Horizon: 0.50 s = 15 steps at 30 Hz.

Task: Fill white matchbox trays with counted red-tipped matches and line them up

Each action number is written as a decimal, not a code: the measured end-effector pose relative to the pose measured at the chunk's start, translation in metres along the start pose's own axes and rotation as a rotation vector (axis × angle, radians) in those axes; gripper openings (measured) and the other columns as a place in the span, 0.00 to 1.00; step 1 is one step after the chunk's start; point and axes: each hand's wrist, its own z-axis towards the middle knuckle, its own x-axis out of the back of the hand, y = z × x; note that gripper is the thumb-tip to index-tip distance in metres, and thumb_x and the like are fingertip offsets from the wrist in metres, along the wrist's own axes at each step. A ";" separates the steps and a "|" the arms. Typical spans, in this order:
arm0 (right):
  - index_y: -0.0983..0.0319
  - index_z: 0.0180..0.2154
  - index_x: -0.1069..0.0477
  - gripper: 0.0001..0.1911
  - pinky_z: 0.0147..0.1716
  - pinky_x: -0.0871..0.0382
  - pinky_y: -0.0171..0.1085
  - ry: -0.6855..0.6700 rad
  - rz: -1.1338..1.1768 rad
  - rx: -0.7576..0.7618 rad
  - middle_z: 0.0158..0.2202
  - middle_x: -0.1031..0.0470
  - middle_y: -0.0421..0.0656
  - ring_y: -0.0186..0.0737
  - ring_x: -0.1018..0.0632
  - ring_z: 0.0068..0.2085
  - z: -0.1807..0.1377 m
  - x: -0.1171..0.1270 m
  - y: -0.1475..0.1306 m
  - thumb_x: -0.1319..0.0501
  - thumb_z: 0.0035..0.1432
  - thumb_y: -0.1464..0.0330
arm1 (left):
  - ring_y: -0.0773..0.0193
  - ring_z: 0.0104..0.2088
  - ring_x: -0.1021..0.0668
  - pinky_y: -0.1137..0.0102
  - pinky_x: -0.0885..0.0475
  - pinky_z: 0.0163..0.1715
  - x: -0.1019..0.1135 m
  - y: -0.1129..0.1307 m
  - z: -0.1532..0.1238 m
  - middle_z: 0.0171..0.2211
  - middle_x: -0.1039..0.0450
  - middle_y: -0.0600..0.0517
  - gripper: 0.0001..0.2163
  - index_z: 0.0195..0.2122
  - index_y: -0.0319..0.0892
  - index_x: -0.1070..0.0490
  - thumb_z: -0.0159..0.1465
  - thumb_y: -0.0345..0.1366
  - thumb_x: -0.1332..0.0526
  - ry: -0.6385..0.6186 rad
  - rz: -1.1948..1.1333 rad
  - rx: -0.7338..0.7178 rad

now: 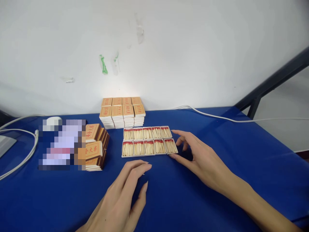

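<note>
Two rows of matchbox trays lie side by side in the middle of the blue table, full of red-tipped matches. At their right end is my right hand, its thumb and index finger spread around the end trays. The thumb tip is at the near corner of the last tray; whether it presses on it I cannot tell. My left hand hovers or rests just in front of the near row, fingers bent and apart, holding nothing.
Behind the trays, stacked matchboxes stand near the wall. At the left is a looser pile of orange matchbox covers, beside a blurred-out phone-like object and a white rounded thing. White cables run along the table's back and left.
</note>
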 end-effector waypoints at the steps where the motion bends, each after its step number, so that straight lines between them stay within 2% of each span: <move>1: 0.50 0.75 0.39 0.34 0.46 0.17 0.45 0.001 0.000 0.000 0.54 0.20 0.45 0.45 0.17 0.46 0.000 0.000 0.000 0.33 0.76 0.54 | 0.61 0.56 0.12 0.69 0.13 0.56 0.001 0.001 0.000 0.63 0.23 0.48 0.19 0.70 0.53 0.33 0.81 0.33 0.41 0.010 0.006 -0.005; 4: 0.50 0.76 0.40 0.35 0.46 0.17 0.45 0.000 0.000 0.001 0.55 0.20 0.45 0.46 0.17 0.46 -0.003 0.000 0.000 0.33 0.76 0.53 | 0.58 0.59 0.14 0.64 0.15 0.60 0.005 0.007 0.001 0.63 0.23 0.47 0.18 0.69 0.53 0.31 0.80 0.31 0.41 0.094 0.051 0.008; 6: 0.51 0.76 0.40 0.36 0.46 0.18 0.46 -0.008 -0.007 0.000 0.55 0.19 0.46 0.47 0.17 0.46 -0.004 0.003 0.000 0.33 0.75 0.50 | 0.54 0.65 0.18 0.56 0.18 0.67 0.008 0.011 0.003 0.66 0.26 0.46 0.18 0.68 0.54 0.31 0.80 0.32 0.40 0.186 0.094 0.060; 8: 0.53 0.76 0.39 0.38 0.45 0.18 0.47 -0.020 -0.012 -0.008 0.55 0.18 0.47 0.48 0.17 0.46 -0.002 0.008 0.001 0.34 0.75 0.46 | 0.45 0.73 0.24 0.45 0.22 0.71 0.009 0.014 0.004 0.74 0.33 0.43 0.21 0.71 0.54 0.34 0.79 0.34 0.39 0.238 0.112 0.116; 10: 0.54 0.76 0.39 0.40 0.43 0.19 0.46 -0.029 -0.012 -0.015 0.54 0.17 0.48 0.48 0.17 0.45 0.003 0.015 0.002 0.36 0.75 0.42 | 0.35 0.79 0.32 0.35 0.25 0.71 0.008 0.014 0.004 0.81 0.44 0.40 0.27 0.76 0.54 0.40 0.79 0.38 0.38 0.230 0.108 0.155; 12: 0.54 0.76 0.39 0.39 0.39 0.21 0.46 -0.036 -0.004 -0.016 0.51 0.16 0.47 0.49 0.17 0.44 0.012 0.024 0.002 0.39 0.76 0.41 | 0.30 0.81 0.38 0.30 0.25 0.70 0.005 0.014 0.003 0.85 0.53 0.40 0.31 0.80 0.55 0.46 0.79 0.41 0.38 0.193 0.097 0.190; 15: 0.55 0.75 0.38 0.34 0.37 0.26 0.45 -0.062 0.054 -0.027 0.45 0.16 0.44 0.46 0.19 0.38 0.028 0.030 0.001 0.44 0.80 0.44 | 0.30 0.83 0.40 0.31 0.24 0.69 0.000 0.014 0.001 0.87 0.57 0.43 0.35 0.84 0.56 0.52 0.80 0.43 0.38 0.168 0.078 0.245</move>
